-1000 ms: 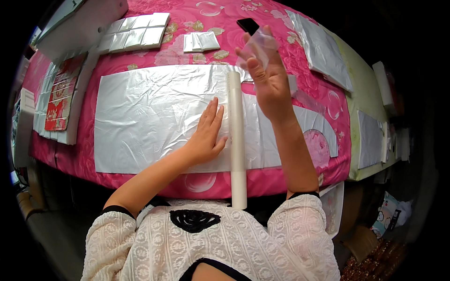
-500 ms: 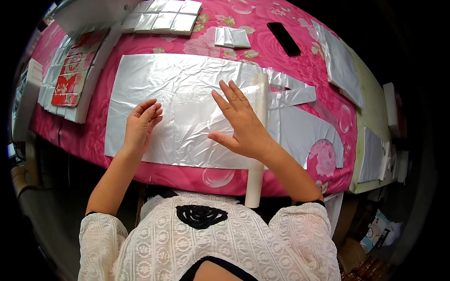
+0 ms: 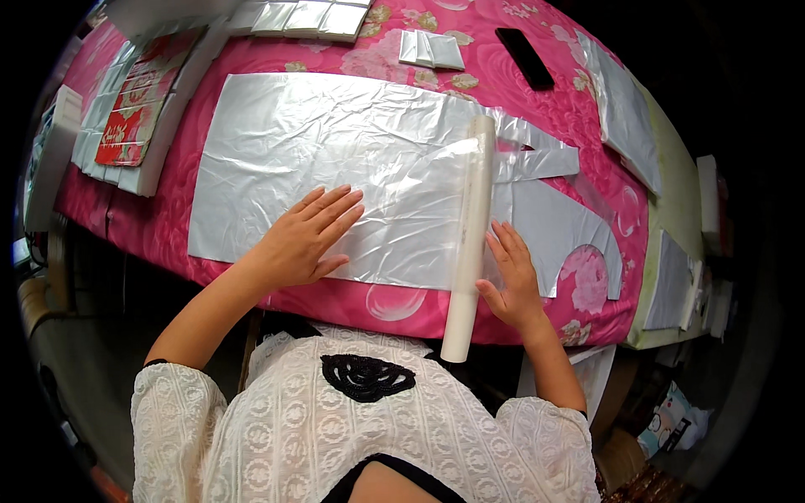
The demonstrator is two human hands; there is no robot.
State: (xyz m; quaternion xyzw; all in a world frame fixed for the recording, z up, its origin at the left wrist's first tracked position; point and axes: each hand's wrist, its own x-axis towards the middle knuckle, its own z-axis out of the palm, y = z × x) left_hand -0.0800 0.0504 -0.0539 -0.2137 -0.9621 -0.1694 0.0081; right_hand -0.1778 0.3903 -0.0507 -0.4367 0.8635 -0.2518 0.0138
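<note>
A large stack of silvery-white plastic bags (image 3: 251, 159) lies flat before me, with its handle ends and cut-out to the right. Across it, near the handles, rests a pale roller tube (image 3: 470, 235), its near end sticking out past the table edge. My left hand (image 3: 306, 235) lies flat with fingers stretched over the near middle of the bags, holding nothing. Just right of the tube is my right hand (image 3: 513, 281), fingers extended and thumb apart, near the bags' handle end. Whether it touches the tube I cannot tell.
A pink floral cloth (image 3: 394, 306) covers the table. Folded silvery packets (image 3: 319, 18) lie at the back, with a smaller pile (image 3: 432, 50) and a black phone (image 3: 525, 59) nearby. A red printed packet (image 3: 138, 121) sits on the left stack; more sheets (image 3: 620, 109) lie right.
My left hand has moved right and flattened onto the bags from a pinched pose. My right hand has left the middle of the bags and come nearer me, right of the tube.
</note>
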